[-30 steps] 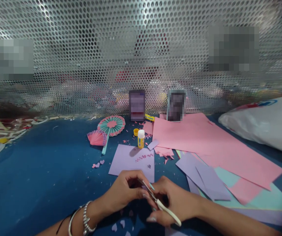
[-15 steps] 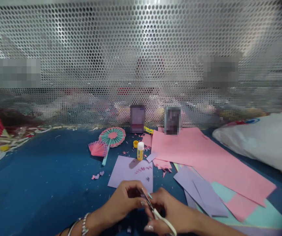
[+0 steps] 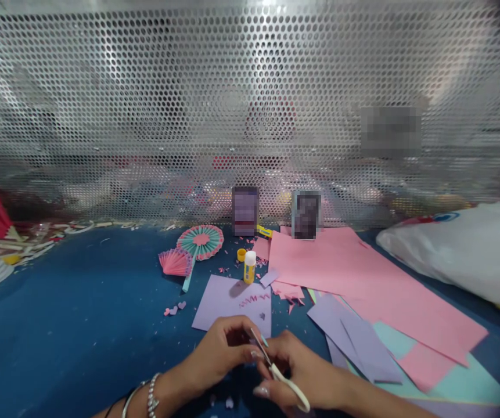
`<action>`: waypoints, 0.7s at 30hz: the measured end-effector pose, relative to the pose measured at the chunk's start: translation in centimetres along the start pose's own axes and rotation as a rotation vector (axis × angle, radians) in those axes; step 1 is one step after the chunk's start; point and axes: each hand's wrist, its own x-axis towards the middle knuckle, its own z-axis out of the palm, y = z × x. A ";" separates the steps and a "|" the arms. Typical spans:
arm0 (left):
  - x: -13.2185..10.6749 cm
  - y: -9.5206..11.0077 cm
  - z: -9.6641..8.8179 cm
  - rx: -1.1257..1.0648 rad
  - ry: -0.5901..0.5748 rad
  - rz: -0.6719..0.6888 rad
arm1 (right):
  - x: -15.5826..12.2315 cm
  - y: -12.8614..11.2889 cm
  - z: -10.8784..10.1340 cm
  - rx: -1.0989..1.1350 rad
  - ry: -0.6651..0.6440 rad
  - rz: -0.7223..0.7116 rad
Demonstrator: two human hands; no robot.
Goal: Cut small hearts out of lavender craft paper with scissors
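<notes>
Low in the middle of the head view, my right hand (image 3: 295, 366) grips a pair of scissors (image 3: 292, 388) with white handles, its blades slanting up and left toward my other hand. My left hand (image 3: 221, 354) is pinched just left of the blades on a small piece of paper, mostly hidden by the fingers. A tiny teal bit shows by the blade tips. Right behind my hands lies a lilac sheet (image 3: 227, 305) with dark scribbles. A glue stick (image 3: 250, 268) stands uncapped at its far edge, its yellow cap (image 3: 241, 255) beside it.
A teal-and-pink paper rosette (image 3: 201, 241) on a stick and a pink pleated fan (image 3: 175, 263) lie back left, small paper hearts (image 3: 173, 310) nearer. Large pink paper (image 3: 319, 261) and lilac strips (image 3: 358, 342) spread right. A white bag (image 3: 463, 249) and perforated metal panel (image 3: 232, 116) bound the table.
The scissors have shifted slightly in my right hand, the handles lower and a little to the left. My left hand keeps its pinch in nearly the same place.
</notes>
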 end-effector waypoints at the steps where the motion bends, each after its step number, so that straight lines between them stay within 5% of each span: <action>1: 0.0 0.0 -0.1 0.006 -0.002 0.003 | 0.0 -0.1 0.0 0.005 -0.001 0.000; 21: 0.0 0.0 -0.1 0.027 -0.012 -0.009 | -0.1 -1.3 -0.2 0.184 -0.072 0.106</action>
